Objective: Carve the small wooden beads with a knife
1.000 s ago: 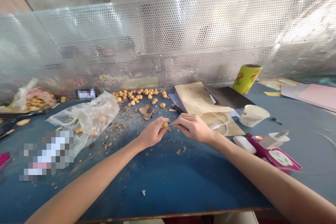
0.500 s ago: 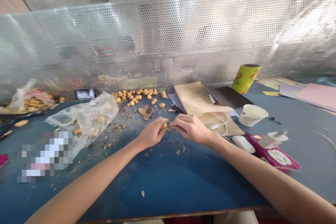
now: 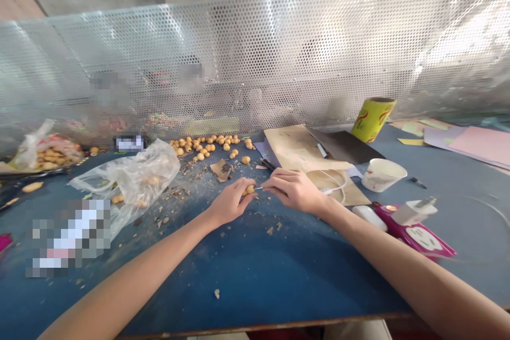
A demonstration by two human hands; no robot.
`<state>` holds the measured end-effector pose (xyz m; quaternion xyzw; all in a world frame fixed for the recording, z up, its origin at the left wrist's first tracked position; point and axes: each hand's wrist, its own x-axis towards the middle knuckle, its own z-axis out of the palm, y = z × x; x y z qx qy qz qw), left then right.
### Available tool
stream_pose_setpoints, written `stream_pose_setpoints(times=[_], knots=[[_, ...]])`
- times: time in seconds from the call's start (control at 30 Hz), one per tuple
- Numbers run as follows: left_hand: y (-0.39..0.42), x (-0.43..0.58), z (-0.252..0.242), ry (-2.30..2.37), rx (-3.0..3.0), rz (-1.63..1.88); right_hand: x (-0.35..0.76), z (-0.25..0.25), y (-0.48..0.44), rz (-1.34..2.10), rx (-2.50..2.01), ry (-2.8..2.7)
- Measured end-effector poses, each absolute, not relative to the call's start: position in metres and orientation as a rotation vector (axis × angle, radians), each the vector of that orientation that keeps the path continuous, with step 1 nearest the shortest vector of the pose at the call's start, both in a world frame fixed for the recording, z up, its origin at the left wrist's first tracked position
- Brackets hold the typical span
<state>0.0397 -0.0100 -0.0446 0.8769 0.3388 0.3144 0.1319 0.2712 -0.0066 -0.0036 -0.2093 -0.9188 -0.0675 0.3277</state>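
Observation:
My left hand (image 3: 228, 204) is closed around a small tan gourd (image 3: 249, 189), whose end with a dark opening faces right. In my right hand (image 3: 295, 191) the fingers are pinched on a thin metal tool (image 3: 259, 188); only its slim shiny tip shows, pointing at that opening with its end close to the gourd. The rest of the tool is hidden by the fingers. A black rod-like item (image 3: 268, 164) lies just behind my right hand. Beyond my left hand are a torn brown scrap (image 3: 221, 170) and a spread of small gourds (image 3: 202, 152).
At the left lies a clear plastic bag (image 3: 153, 170) with gourds inside. On the right are brown paper (image 3: 292, 150), a paper cup (image 3: 383, 175), a yellow roll (image 3: 373, 120) and a magenta power strip (image 3: 442, 247). A perforated metal screen (image 3: 255, 64) runs along the back.
My right hand has drawn slightly to the right, away from the gourd, and the tool's shiny tip now shows between the hands. My left hand stays in place with the gourd.

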Motion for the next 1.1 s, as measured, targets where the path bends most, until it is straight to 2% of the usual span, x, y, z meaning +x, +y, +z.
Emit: stream_pose_setpoints(times=[1.1], knots=[[-0.0121,0.0398,-0.043,1.008,2.549,0.808,0.2762,-0.0025,-0.0036,-0.148,-0.431,-2.483]])
